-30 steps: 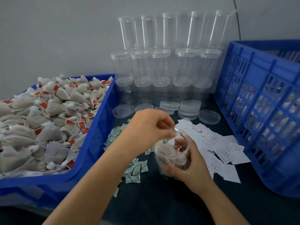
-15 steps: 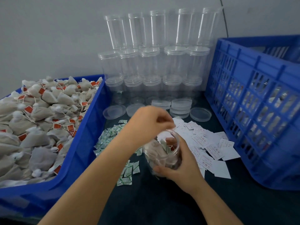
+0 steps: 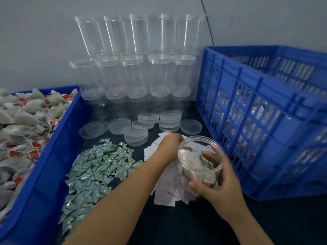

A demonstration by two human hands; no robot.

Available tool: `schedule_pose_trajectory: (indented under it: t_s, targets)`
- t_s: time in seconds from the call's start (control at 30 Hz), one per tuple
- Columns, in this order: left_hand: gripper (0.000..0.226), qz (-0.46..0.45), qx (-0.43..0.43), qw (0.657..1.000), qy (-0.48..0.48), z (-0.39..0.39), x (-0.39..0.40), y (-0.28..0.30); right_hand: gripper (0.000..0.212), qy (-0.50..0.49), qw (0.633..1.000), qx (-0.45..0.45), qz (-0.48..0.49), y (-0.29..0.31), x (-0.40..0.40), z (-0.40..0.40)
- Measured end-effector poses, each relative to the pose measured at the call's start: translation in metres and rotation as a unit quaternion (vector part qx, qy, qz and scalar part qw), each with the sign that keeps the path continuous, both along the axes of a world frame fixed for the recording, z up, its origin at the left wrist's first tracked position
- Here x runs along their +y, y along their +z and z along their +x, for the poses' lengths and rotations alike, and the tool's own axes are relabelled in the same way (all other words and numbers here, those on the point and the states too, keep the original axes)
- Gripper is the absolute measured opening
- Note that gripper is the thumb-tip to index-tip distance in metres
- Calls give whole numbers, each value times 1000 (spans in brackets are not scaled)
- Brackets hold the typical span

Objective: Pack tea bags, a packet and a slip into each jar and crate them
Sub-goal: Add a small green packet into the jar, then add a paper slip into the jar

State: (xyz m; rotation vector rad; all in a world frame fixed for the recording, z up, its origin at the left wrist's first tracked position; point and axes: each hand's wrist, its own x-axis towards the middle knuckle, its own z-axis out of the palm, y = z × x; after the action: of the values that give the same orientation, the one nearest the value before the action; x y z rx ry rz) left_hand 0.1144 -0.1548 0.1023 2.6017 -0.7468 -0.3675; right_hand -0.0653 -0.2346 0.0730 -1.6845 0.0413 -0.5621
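Two hands — right (image 3: pixel 219 190) gripping jar (image 3: pixel 200 161), left (image 3: pixel 169 144) moved onto slips (image 3: pixel 164 193), grip unclear.

The jar (image 3: pixel 200 162) at lower right of centre is clear, glossy plastic, like the stacked jars (image 3: pixel 134 68) and loose lids (image 3: pixel 136 136) at upper centre. Both the bin (image 3: pixel 44 170) on the left and the latticed crate (image 3: pixel 265 121) on the right are blue, smooth plastic. Tea bags (image 3: pixel 23 121) look like soft matt mesh cloth with red paper tags. Packets (image 3: pixel 95 167) are shiny foil; slips (image 3: pixel 164 195) are matt white paper.

Two hands (image 3: pixel 169 145), one held jar (image 3: pixel 200 160), two blue crates (image 3: pixel 265 96)
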Motion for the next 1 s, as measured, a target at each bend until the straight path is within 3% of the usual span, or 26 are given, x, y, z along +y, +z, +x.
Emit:
schedule_pose_trajectory:
  t_s: [0.13,0.27,0.5,0.63,0.7,0.8,0.9,1.0]
  targets:
    - [20,19,-11,1000,-5,-3,-11,-20,96,-39,999,18,-8,-5,-14,-6]
    - [4,8,-38,999,4,-9,-16,-17,93,-52,998,20,-6,-10,-18,-6]
    - [19,-9,-81,996,25,-15,-3,-6,96,-43,998,32,-14,-14,-17,-8]
    - [22,-181,8,982,61,-27,14,30,95,-47,998,39,-8,-14,-18,-6]
    - [14,-302,48,949,76,-39,26,58,96,-50,998,35,-10,-14,-17,-4]
    - [25,-431,105,891,92,-64,41,90,96,-43,998,39,-8,-14,-15,-1]
    - [36,-442,172,876,83,-87,47,95,95,-40,998,41,3,-15,-11,0]
    - [24,-402,215,888,69,-104,47,80,85,-26,999,32,28,-12,-5,1]
